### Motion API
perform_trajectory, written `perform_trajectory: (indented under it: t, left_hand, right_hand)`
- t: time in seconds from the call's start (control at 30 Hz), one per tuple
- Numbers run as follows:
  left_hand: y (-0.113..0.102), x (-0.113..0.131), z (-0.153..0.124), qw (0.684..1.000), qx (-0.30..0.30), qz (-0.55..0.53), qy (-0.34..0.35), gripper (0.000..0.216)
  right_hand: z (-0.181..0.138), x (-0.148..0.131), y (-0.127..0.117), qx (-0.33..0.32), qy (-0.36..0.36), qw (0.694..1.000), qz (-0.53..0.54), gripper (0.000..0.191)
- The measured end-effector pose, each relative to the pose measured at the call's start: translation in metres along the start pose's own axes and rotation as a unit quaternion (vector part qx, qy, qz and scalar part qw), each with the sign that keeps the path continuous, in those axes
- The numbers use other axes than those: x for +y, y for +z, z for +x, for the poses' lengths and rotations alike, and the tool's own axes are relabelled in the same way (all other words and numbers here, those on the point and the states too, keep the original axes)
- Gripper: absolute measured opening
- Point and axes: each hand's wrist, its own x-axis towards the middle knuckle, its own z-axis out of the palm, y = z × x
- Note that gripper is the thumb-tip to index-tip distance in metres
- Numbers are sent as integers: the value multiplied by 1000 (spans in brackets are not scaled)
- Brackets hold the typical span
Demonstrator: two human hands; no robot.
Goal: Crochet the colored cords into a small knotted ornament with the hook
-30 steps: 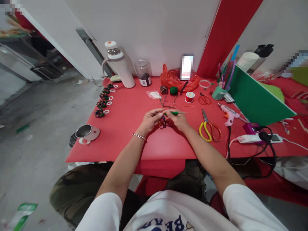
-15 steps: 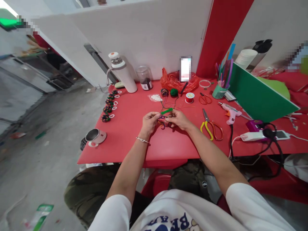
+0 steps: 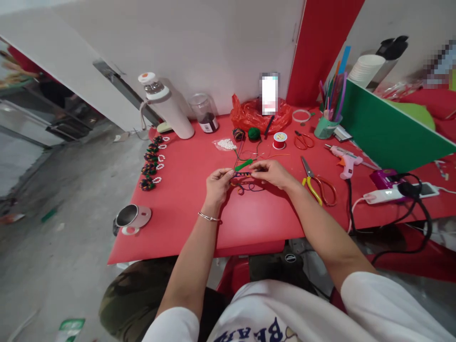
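Between my two hands runs a narrow strip of dark multicoloured yarn. My left hand pinches its left end between thumb and fingers. At its right end my right hand is closed, thumb against forefinger. A slim bright-green handle-like piece sits just above the strip, between the fingertips; which hand bears it I cannot tell. Loose curled yarn hangs below on the red table. Behind the hands lie a multicoloured yarn ball and a green yarn ball.
On the left stand a mug, a thermos and several yarn bunches with white bead loops. White beads and a red thread spool lie behind. To the right are scissors, a glue gun and a power strip.
My right hand has moved a little to the right, away from my left, and more of the yarn strip shows between them. The camera view has shifted slightly.
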Motion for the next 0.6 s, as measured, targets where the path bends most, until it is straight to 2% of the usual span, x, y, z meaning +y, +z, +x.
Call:
perform_trajectory:
  t: [0.13, 0.27, 0.6]
  left_hand:
    - [-2, 3, -3, 1000, 7, 7, -7, 41]
    - [-4, 8, -3, 1000, 16, 13, -11, 38]
    - [-6, 6, 0, 1000, 8, 6, -10, 38]
  right_hand:
    - [-2, -6, -2, -6, 30, 999, -7, 24]
    - [-1, -11, -9, 23, 66, 997, 12, 14]
    - [-1, -9, -16, 45, 74, 986, 140, 33]
